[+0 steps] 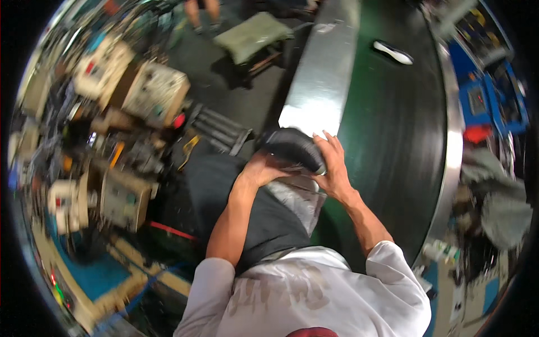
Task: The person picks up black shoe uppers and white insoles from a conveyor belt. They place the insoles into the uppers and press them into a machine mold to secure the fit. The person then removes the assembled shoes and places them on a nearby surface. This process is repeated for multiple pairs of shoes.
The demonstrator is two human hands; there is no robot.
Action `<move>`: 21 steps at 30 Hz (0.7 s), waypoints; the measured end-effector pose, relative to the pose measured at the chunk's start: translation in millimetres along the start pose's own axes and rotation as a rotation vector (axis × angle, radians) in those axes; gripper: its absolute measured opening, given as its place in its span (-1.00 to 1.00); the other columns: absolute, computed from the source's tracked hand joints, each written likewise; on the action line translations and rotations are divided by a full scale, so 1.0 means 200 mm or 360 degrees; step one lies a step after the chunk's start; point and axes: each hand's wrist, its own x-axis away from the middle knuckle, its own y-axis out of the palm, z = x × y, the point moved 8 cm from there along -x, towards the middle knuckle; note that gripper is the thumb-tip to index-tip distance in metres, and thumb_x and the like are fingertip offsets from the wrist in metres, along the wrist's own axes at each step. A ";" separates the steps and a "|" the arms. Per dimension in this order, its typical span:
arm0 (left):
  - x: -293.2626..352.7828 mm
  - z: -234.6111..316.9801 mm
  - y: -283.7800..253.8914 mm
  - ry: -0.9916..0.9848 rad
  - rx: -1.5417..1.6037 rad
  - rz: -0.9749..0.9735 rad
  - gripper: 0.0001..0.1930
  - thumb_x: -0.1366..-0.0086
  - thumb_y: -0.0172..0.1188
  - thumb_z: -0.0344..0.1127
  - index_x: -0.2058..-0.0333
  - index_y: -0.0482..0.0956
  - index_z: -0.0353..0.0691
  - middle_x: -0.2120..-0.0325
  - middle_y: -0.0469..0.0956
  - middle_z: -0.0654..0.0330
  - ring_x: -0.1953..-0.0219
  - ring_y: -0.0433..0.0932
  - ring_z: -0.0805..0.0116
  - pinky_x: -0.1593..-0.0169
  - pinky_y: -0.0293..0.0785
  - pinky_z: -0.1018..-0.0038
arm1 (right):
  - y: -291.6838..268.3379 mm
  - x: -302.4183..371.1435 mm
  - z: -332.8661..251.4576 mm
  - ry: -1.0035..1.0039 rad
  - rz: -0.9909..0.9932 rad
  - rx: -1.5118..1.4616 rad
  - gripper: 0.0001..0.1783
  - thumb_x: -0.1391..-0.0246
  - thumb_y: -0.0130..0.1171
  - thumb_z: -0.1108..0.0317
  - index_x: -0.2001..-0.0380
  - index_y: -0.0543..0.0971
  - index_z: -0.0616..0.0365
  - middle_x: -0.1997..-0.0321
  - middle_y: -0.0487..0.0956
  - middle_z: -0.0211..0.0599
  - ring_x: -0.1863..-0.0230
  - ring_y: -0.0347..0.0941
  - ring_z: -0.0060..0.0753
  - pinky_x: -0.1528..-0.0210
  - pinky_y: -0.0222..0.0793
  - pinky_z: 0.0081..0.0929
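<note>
Centre frame, left hand [259, 168] and right hand [331, 165] both clasp one black rounded part [292, 147]; one white oblong object [393, 52] lies upper right on the green conveyor belt [393, 140].

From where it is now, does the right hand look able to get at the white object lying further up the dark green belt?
Probably not without stepping forward: the right hand grips the black object, and the white object lies far up the belt, though nothing blocks it.

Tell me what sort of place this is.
Likely a factory floor or workshop: a wide dark conveyor belt with metal rails, boxy machines crowded at left, and both hands gripping a black shoe-like piece.
</note>
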 end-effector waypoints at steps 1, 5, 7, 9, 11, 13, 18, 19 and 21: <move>0.15 0.14 0.04 0.0499 -0.0514 -0.0037 -0.37 -0.48 0.28 -0.09 -0.38 0.37 -0.31 -0.28 0.47 -0.06 -0.26 0.54 -0.02 -0.31 0.54 0.03 | 0.08 -0.04 -0.15 -0.0210 -0.0215 -0.0142 0.00 0.09 0.41 0.56 -0.50 0.32 0.03 -0.65 0.23 -0.16 -0.70 -0.11 0.23 -0.67 -0.12 0.30; 0.79 0.39 0.17 0.1053 -0.0419 0.0212 -0.48 -0.50 0.23 -0.23 -0.35 0.44 -0.29 -0.11 0.64 0.10 -0.05 0.68 0.29 -0.20 0.61 0.33 | 0.40 -0.10 -0.46 -0.0068 -0.0482 -0.0922 -0.09 -0.23 0.29 0.29 -0.57 0.17 0.21 -0.67 0.09 0.19 -0.71 -0.11 0.23 -0.67 -0.12 0.11; 1.07 0.45 0.12 0.1548 -0.0713 0.0434 -0.38 -0.48 0.22 -0.30 -0.44 0.28 -0.25 -0.14 0.58 0.14 -0.09 0.64 0.27 -0.18 0.60 0.34 | 0.61 -0.06 -0.61 0.0324 -0.0902 -0.1458 0.06 -0.33 0.31 0.00 -0.59 0.03 0.41 -0.64 0.10 0.36 -0.68 -0.04 0.22 -0.66 -0.10 0.04; 1.26 0.45 0.08 0.1851 -0.0860 0.0758 -0.25 -0.41 0.31 -0.34 -0.50 0.20 -0.26 -0.24 0.50 0.11 -0.23 0.52 0.28 -0.28 0.49 0.35 | 0.80 -0.03 -0.82 0.0472 -0.1152 -0.1761 0.19 -0.23 0.42 -0.10 -0.58 0.02 0.44 -0.55 0.25 0.33 -0.59 0.18 0.10 -0.61 0.07 -0.11; 1.43 0.43 0.09 0.2090 -0.0974 0.0998 -0.15 -0.40 0.37 -0.32 -0.54 0.11 -0.29 -0.33 0.42 0.05 -0.38 0.37 0.23 -0.41 0.34 0.30 | 0.85 -0.07 -0.99 0.0620 -0.1241 -0.1579 0.17 -0.13 0.51 -0.03 -0.54 0.13 0.41 -0.45 0.41 0.23 -0.49 0.35 -0.04 -0.51 0.24 -0.20; 1.57 0.42 0.05 0.2175 -0.0972 0.1089 -0.16 -0.42 0.33 -0.33 -0.55 0.08 -0.27 -0.42 0.31 -0.05 -0.44 0.31 0.17 -0.46 0.26 0.27 | 0.90 -0.04 -1.06 0.0652 -0.1341 -0.1502 0.14 -0.08 0.54 0.03 -0.53 0.18 0.40 -0.43 0.45 0.16 -0.46 0.38 -0.08 -0.49 0.27 -0.22; 1.99 0.53 -0.03 0.2208 -0.1624 0.1629 -0.55 -0.53 0.25 -0.21 -0.27 0.56 -0.30 -0.02 0.64 0.11 -0.03 0.60 0.37 -0.14 0.49 0.43 | 0.96 0.02 -1.12 0.0244 -0.1400 -0.1241 0.14 -0.02 0.58 0.07 -0.52 0.22 0.38 -0.42 0.48 0.07 -0.47 0.37 -0.08 -0.53 0.21 -0.19; 2.06 0.52 -0.04 0.2263 -0.1766 0.1833 -0.67 -0.57 0.20 -0.22 -0.11 0.68 -0.33 0.05 0.67 0.10 0.05 0.63 0.37 -0.06 0.50 0.45 | 1.00 0.02 -1.10 0.0197 -0.1402 -0.1174 0.17 0.00 0.59 0.05 -0.52 0.22 0.37 -0.43 0.47 0.10 -0.49 0.34 -0.06 -0.56 0.16 -0.19; 2.10 0.49 -0.02 0.2314 -0.1894 0.1856 -0.67 -0.58 0.17 -0.26 -0.14 0.66 -0.35 0.02 0.67 0.06 0.01 0.65 0.31 -0.10 0.51 0.43 | 1.04 0.00 -1.10 0.0153 -0.1498 -0.1112 0.17 0.02 0.60 0.08 -0.53 0.22 0.36 -0.40 0.49 0.06 -0.46 0.37 -0.16 -0.53 0.20 -0.26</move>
